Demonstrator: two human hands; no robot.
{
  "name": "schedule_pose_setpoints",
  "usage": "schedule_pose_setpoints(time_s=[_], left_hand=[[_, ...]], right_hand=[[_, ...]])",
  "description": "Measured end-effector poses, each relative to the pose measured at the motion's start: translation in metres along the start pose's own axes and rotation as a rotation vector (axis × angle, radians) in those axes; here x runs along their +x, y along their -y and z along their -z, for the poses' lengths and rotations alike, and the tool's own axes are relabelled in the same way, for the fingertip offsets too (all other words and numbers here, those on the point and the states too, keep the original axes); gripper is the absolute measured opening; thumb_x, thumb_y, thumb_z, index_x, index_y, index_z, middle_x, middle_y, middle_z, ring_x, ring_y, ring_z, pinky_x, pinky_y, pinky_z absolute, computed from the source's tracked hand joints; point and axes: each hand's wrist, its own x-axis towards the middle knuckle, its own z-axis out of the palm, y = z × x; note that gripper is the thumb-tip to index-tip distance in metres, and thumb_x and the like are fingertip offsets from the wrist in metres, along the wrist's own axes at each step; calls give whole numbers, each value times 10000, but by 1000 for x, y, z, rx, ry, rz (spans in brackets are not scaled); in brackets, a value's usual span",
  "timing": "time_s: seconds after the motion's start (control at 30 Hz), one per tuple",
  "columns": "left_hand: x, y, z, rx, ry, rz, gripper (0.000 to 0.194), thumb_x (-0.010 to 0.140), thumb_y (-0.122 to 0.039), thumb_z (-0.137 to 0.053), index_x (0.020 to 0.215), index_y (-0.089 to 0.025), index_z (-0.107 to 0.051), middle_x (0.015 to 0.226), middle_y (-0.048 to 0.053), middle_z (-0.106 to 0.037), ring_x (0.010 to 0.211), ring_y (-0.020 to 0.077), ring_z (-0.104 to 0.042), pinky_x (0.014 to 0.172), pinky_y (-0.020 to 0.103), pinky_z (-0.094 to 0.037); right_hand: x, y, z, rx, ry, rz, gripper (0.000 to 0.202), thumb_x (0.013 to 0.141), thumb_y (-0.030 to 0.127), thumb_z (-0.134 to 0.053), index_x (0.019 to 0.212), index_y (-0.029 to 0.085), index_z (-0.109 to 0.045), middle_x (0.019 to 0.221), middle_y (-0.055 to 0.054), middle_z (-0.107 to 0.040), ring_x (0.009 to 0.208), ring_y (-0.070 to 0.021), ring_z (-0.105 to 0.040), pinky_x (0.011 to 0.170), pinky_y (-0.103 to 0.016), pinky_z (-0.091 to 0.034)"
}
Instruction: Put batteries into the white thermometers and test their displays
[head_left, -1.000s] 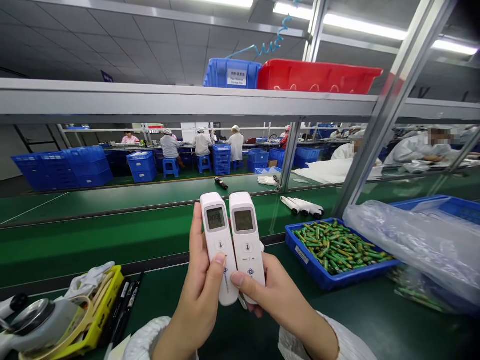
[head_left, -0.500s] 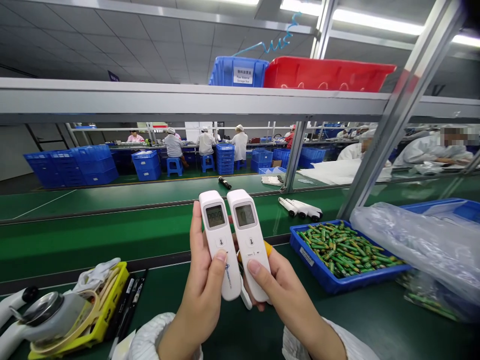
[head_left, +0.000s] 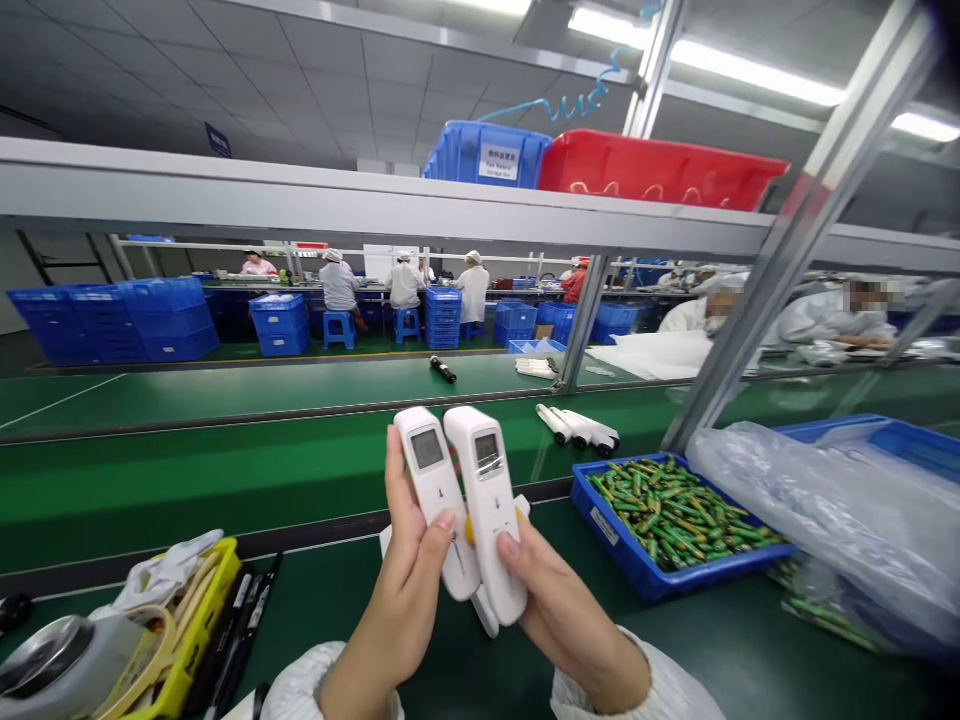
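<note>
Two white infrared thermometers are held side by side above the green bench, their small screens facing me. My left hand grips the left thermometer, thumb on its front below the thermometer symbol. Closed round the right thermometer is my right hand, its thumb along the lower edge. Both screens look grey, and no digits can be made out. A bit of yellow shows behind the right thermometer, partly hidden. White handle parts poke out underneath the pair.
To the right stands a blue tray of green batteries beside clear plastic bags. Several white thermometers lie on the green belt. A yellow basket and black pens are at left. Overhead runs a shelf with bins.
The digits visible on both screens have gone. The right thermometer has turned slightly and tilted, and my right thumb has shifted towards its edge. The whole view has tilted a little.
</note>
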Motion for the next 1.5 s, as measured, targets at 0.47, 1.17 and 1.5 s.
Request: schedule_pose_setpoints(time_s=[0.47,1.17,1.5], left_hand=[[52,131,98,422,-460,255,522,830,-525,-427,1164,-159,-591,1241,158,-557,1172,371,-501,1008,559,-350],[40,189,39,110,-550,344,395,865,-434,-428,1157,-191,-536,1202,115,-525,1155,302,-497,1021,460,-373],[41,191,41,145,-527,437,413,885,-442,-417,1205,-201,-517,1218,107,-535,1155,284,-506,1016,420,-381]], right_hand=[[141,-23,96,-1325,-198,-156,231,898,296,-535,1064,137,-554,1088,-89,-563,967,-218,-549,883,-401,-433],[237,22,250,-1955,-633,-519,484,885,384,-599,1306,183,-470,1423,-111,-377,1282,-322,-377,1050,-566,-303],[275,20,273,-1863,-578,-822,422,909,364,-576,1277,173,-493,1312,-109,-490,1150,-272,-517,944,-493,-454]])
